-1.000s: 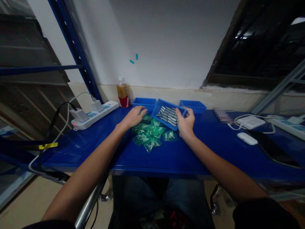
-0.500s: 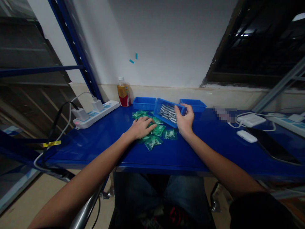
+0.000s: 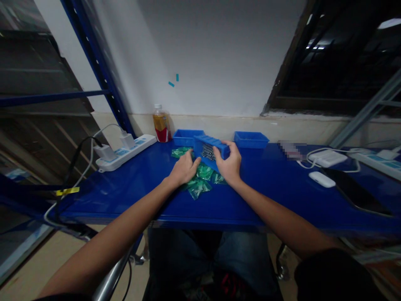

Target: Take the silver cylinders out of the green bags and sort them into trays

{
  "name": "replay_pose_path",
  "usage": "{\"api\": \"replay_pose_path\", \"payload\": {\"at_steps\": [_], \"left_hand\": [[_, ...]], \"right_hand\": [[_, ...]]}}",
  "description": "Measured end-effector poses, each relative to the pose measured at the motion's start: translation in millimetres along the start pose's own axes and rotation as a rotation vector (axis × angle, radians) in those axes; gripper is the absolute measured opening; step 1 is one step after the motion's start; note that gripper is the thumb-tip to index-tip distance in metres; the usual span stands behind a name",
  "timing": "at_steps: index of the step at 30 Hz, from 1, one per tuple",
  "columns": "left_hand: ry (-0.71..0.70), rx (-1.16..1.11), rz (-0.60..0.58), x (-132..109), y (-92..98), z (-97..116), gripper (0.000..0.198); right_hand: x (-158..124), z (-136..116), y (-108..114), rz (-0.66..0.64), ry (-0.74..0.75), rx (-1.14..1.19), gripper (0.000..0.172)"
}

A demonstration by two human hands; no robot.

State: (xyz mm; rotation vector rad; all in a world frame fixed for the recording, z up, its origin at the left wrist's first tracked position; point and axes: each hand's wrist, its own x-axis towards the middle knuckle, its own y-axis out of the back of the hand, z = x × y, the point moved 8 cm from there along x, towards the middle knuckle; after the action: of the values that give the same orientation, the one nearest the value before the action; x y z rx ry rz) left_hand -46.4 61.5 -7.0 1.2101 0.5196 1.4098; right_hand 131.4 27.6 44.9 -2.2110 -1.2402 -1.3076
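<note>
My right hand (image 3: 229, 164) grips the near right corner of a small blue tray (image 3: 207, 145) and holds it tilted toward the left. Several small silver metal parts (image 3: 208, 152) lie inside it. My left hand (image 3: 184, 169) rests with its fingers stretched flat on a pile of small green plastic bags (image 3: 200, 179), just below the tray's lower edge. More green bags (image 3: 179, 152) lie behind the left hand on the blue table (image 3: 131, 184).
Two more blue trays (image 3: 184, 136) (image 3: 250, 139) stand by the wall, next to a drink bottle (image 3: 160, 123). A white power strip (image 3: 123, 151) with chargers lies at the left. White devices (image 3: 321, 179), cables and a dark tablet (image 3: 357, 193) lie at the right.
My right hand has tipped the tray further and moved it left, over the bags. My left hand came back from the tray and settled flat on the green bags.
</note>
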Motion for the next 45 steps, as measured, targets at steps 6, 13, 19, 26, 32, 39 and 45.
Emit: {"api": "replay_pose_path", "payload": {"at_steps": [6, 13, 19, 26, 32, 39, 45], "left_hand": [[0.063, 0.122, -0.077, 0.6, -13.3, -4.1, 0.073], [0.055, 0.113, -0.093, -1.0, -13.4, -5.8, 0.062], [0.04, 0.07, -0.079, -0.2, -9.5, -5.9, 0.06], [-0.019, -0.033, -0.115, 6.0, -1.4, -11.2, 0.052], [-0.028, -0.039, -0.124, 6.8, -4.3, -12.9, 0.051], [-0.075, -0.05, -0.121, 5.6, -1.9, -6.7, 0.048], [-0.066, -0.032, -0.117, 6.8, -2.9, -9.2, 0.045]], "right_hand": [[-13.7, -21.0, -12.3, -0.145, 0.133, -0.073, 0.035], [-14.0, -21.0, -12.8, -0.144, 0.155, -0.09, 0.036], [-7.7, -15.9, -10.7, -0.152, 0.177, -0.049, 0.033], [-3.0, -12.4, -5.7, -0.179, 0.24, -0.031, 0.03], [-3.6, -13.5, -5.4, -0.183, 0.28, -0.021, 0.031], [-7.6, -20.1, -11.1, -0.327, 0.437, -0.136, 0.034], [3.0, -11.4, -2.8, -0.263, 0.406, -0.114, 0.034]]}}
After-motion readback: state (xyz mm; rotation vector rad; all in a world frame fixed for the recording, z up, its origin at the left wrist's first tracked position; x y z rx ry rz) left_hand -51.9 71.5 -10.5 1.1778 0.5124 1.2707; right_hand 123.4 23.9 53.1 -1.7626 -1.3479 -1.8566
